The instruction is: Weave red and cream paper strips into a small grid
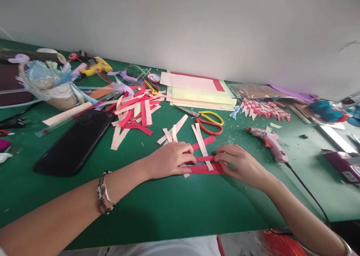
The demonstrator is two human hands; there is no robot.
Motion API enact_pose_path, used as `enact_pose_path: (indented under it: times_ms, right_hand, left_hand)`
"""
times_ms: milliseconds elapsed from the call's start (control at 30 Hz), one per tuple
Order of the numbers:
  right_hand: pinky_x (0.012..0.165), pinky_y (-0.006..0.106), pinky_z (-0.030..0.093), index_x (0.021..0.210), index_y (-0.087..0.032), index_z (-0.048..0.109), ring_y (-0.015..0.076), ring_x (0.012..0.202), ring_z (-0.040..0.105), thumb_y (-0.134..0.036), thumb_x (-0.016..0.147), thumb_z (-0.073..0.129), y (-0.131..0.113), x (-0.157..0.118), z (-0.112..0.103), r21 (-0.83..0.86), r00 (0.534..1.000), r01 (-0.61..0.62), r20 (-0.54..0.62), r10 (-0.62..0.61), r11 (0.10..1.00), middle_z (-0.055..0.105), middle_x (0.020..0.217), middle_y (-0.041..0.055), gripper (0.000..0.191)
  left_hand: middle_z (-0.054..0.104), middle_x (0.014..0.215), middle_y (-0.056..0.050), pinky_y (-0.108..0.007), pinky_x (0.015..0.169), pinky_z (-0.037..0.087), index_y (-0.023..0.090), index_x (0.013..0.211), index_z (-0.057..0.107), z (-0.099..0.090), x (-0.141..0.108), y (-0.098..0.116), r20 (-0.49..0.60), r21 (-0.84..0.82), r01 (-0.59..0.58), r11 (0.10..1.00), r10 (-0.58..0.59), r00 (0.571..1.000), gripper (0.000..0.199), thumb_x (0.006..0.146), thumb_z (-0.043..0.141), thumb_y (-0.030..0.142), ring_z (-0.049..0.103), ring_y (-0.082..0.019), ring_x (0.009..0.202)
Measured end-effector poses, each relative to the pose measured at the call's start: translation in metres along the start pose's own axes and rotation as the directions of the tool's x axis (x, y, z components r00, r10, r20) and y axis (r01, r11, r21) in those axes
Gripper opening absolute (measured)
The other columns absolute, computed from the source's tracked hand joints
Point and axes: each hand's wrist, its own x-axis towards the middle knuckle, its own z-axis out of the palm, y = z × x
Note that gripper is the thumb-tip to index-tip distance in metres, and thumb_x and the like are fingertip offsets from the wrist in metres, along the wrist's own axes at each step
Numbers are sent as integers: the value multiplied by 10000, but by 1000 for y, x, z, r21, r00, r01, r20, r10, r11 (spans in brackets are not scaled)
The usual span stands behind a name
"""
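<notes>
My left hand (168,160) rests on the green table, its fingers closed on the left ends of red paper strips. My right hand (239,162) pinches the right end of a narrow red strip (204,159) between thumb and fingers. Nearer me lies a wider red strip (201,169), running between both hands. A pale pink strip (200,139) crosses the red ones, its near end over the wider strip. Another red strip (206,142) lies slanted just beyond. My left fingers partly hide a second pale strip.
Scissors (209,122) with yellow and red handles lie beyond my hands. A pink glue gun (268,141) is at the right, a black phone (75,143) at the left. Loose strips (136,111) form a pile, with paper sheets (201,94) behind and a woven red-white piece (264,109) to their right.
</notes>
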Motion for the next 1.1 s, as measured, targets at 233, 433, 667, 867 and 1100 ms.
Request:
enact_pose_path:
  times_ms: [233,433,667,867,1100]
  right_hand:
    - [699,295,487,888,-214,587,170,808,595,-223,849,431,3,0,-12,273,956,-219,-131,261,937,620,883,49,161]
    - [541,252,449,914,-220,579,134,607,550,-324,797,529,-22,31,-2,206,931,-327,-94,352,922,604,823,24,164]
    - [574,284,466,973,-192,529,162,628,564,-239,727,559,-33,48,19,170,900,-390,-138,413,905,581,772,26,252]
    - [609,302,489,1015,-190,530,168,669,584,-210,757,514,-33,43,18,234,891,-388,-153,428,891,594,875,60,260]
    - [596,296,481,1037,-166,503,163,653,581,-190,802,439,-38,45,19,332,879,-410,-106,466,849,587,873,77,245]
  left_hand:
    - [567,986,-54,-291,743,380,193,1001,590,-3,0,2,15,3,-1,1000,1,1000,243,867,484,365,529,-181,853]
    - [568,961,-48,-284,746,386,207,985,605,-4,1,4,5,-2,14,1000,-14,1000,263,866,470,399,533,-183,863]
    - [558,957,-46,-284,753,396,207,989,603,-8,1,9,37,12,57,998,-57,998,252,849,503,390,536,-178,843]
    - [568,974,-60,-300,741,415,176,1036,576,-16,9,12,-125,34,261,965,-255,959,297,848,495,391,536,-199,894]
    - [578,903,-77,-338,719,417,120,928,587,-9,25,12,-145,202,410,890,-386,911,278,782,599,357,556,-233,865]
